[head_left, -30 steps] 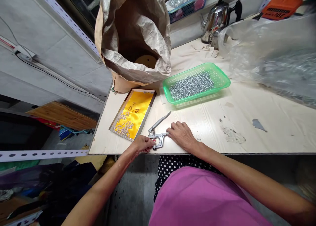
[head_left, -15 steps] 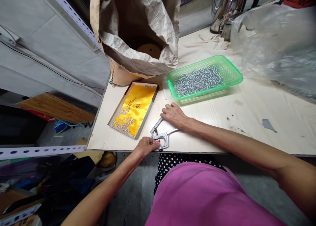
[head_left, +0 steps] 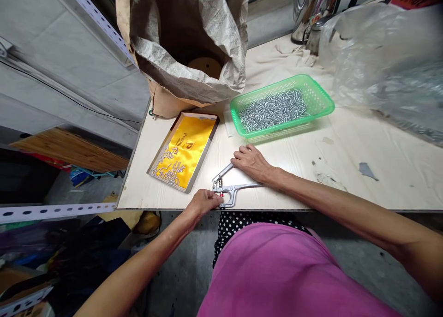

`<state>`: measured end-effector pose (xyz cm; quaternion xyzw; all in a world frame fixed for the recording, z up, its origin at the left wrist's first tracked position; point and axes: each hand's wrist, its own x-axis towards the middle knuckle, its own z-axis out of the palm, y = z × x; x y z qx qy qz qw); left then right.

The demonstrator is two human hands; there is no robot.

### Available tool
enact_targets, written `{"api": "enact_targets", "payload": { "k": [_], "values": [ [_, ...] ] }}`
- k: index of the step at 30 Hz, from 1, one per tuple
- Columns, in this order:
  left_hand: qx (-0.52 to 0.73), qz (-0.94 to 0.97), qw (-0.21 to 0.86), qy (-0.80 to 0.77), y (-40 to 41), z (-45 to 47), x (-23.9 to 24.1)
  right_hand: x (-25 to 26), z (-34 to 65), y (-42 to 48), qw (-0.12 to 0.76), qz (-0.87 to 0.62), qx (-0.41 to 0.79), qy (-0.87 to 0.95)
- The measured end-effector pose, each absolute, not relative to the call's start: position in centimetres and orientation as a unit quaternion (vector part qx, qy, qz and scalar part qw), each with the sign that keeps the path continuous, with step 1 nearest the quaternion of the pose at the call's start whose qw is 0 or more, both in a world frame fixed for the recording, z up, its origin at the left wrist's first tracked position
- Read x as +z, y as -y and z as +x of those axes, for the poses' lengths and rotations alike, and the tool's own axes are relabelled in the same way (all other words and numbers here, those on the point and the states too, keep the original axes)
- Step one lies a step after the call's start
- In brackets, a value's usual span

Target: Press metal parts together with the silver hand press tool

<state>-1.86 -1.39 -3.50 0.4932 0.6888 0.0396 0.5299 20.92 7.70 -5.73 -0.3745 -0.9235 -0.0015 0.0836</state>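
Silver hand pliers (head_left: pixel 228 188) lie on the pale table (head_left: pixel 346 169) near its front edge, handles spread apart. My left hand (head_left: pixel 202 201) is pinched at the jaw end of the pliers, its fingertips closed on something too small to make out. My right hand (head_left: pixel 251 162) rests fingers down on the upper handle. Left of the hands sits a shallow box with a yellow lining (head_left: pixel 183 151) holding several small metal pieces. Behind my right hand stands a green basket (head_left: pixel 321 98) full of small silver pins.
A big open paper sack (head_left: pixel 183 44) stands at the table's back left corner. A crumpled clear plastic bag (head_left: pixel 387 63) covers the right rear, with a metal kettle (head_left: pixel 311 12) behind it. Grey shelving and clutter lie to the left, below the table.
My right hand has slid from the pliers' lower handle up onto the upper handle. My left hand stays pinched at the jaws. The view has tilted slightly.
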Motion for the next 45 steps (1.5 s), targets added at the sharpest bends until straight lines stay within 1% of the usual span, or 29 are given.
{"api": "enact_targets", "payload": {
  "k": [7,9,12,15,18,21,23,24,26,29,31,33,37,41,45],
  "values": [
    [0.039,0.478,0.532,-0.697,1.2,-1.4,-2.8,-4.2,22.0,-5.0,0.061,-0.42,0.092,0.901],
    [0.035,0.481,0.534,-0.695,1.1,-1.3,-2.8,-4.0,22.4,-3.7,0.079,-0.421,0.124,0.895],
    [0.032,0.482,0.538,-0.69,1.0,-1.3,-2.8,-4.6,23.6,-2.0,0.13,-0.392,0.154,0.898],
    [0.037,0.481,0.54,-0.689,0.9,-1.4,-3.0,-5.7,25.0,-1.0,0.135,-0.396,0.155,0.895],
    [0.039,0.485,0.538,-0.689,0.9,-1.5,-3.3,-6.2,25.9,-0.7,0.109,-0.452,0.137,0.875],
    [0.032,0.496,0.526,-0.69,0.9,-1.5,-3.2,-5.4,26.1,-0.6,0.078,-0.463,0.116,0.876],
    [0.005,0.524,0.497,-0.691,1.1,-1.3,-2.6,-4.5,25.8,-0.5,0.059,-0.46,0.109,0.879],
    [-0.01,0.55,0.464,-0.694,1.3,-1.1,-2.2,-4.0,25.7,-0.5,0.054,-0.461,0.109,0.879],
    [-0.017,0.627,0.356,-0.693,1.8,-0.4,-1.1,-3.1,25.4,-0.6,0.056,-0.46,0.11,0.879],
    [0.027,0.754,0.184,-0.63,2.3,1.0,-0.1,-2.2,24.8,-1.2,0.06,-0.434,0.114,0.892],
    [0.04,0.811,0.128,-0.569,2.1,2.0,-0.1,-2.0,24.4,-1.9,0.053,-0.413,0.108,0.903],
    [0.029,0.838,0.106,-0.535,1.2,2.9,-0.6,-2.1,24.0,-2.7,0.052,-0.396,0.097,0.912],
    [-0.033,0.854,0.106,-0.508,-1.2,4.1,-1.7,-3.0,23.7,-4.0,0.046,-0.385,0.106,0.916],
    [-0.066,0.863,0.097,-0.49,-2.4,4.7,-1.4,-2.4,23.8,-4.6,0.004,-0.413,0.125,0.902],
    [-0.053,0.851,0.105,-0.512,-2.4,5.3,-1.2,-1.0,23.5,-5.0,-0.037,-0.407,0.123,0.904]
  ]
}}
